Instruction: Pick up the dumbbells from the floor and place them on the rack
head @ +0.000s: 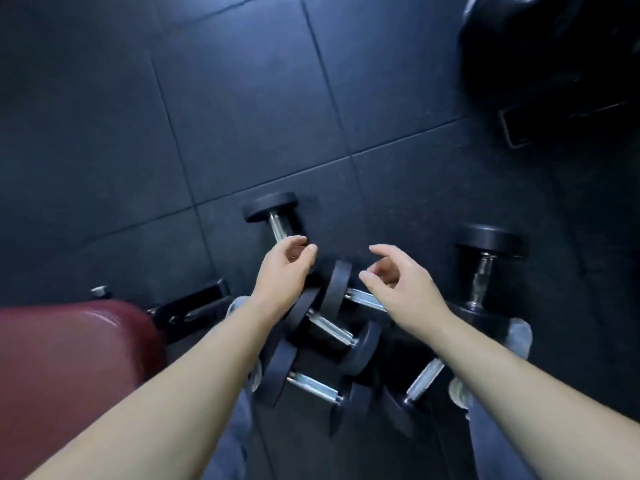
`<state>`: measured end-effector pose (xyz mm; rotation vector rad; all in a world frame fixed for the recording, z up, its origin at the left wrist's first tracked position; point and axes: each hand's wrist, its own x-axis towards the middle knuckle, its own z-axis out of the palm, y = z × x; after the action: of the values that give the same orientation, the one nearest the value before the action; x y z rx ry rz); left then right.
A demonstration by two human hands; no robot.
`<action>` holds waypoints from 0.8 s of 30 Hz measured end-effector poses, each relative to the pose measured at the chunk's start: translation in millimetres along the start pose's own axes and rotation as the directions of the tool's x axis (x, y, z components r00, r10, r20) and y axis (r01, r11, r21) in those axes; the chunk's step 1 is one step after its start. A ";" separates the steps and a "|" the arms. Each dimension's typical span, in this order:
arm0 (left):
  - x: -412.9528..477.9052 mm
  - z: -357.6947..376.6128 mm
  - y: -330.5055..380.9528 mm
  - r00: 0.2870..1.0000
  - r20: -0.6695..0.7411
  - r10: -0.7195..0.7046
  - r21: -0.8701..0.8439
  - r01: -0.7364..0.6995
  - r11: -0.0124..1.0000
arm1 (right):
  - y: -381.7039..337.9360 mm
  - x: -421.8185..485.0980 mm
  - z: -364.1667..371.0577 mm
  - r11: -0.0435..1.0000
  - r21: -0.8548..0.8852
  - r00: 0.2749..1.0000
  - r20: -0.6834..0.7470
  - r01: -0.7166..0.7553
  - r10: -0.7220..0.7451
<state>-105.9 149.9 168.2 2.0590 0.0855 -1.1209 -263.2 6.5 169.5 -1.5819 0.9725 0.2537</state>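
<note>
Several black dumbbells with chrome handles lie on the dark rubber floor between my feet. My left hand [287,268] hovers with loosely curled fingers at the near end of the handle of the far dumbbell [270,206] and grips nothing that I can see. My right hand [398,282] hangs, fingers relaxed and apart, over the handle of the middle dumbbell [337,285]. Closer to me lie a third dumbbell [363,346] and a fourth dumbbell [313,382]. A larger dumbbell [491,242] lies at the right. No rack is in view.
A dark red padded bench [69,368] fills the lower left, with its black metal foot [194,304] beside the pile. Dark bulky equipment [554,57] stands at the upper right. My jeans legs and shoes flank the dumbbells. Rubber floor tiles [242,98] stretch ahead.
</note>
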 end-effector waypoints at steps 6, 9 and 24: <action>106.3 -29.9 -98.9 0.982 -0.147 -0.116 0.027 0.122 0.992 | 44.8 117.9 108.4 0.985 -0.160 0.981 0.191 0.061 -0.029; 155.0 -34.4 -133.7 0.987 -0.112 -0.112 0.068 0.120 0.990 | 61.1 167.2 149.5 0.968 -0.225 0.965 0.258 0.110 -0.049; 269.4 -33.5 -176.3 0.999 0.031 0.034 -0.366 -0.021 0.930 | 92.6 268.5 218.5 0.976 -0.155 0.913 0.401 0.151 -0.077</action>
<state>11.5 217.6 -125.8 1.7016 0.2296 -1.0373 -83.9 89.2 -129.5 -1.6644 0.5525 0.5695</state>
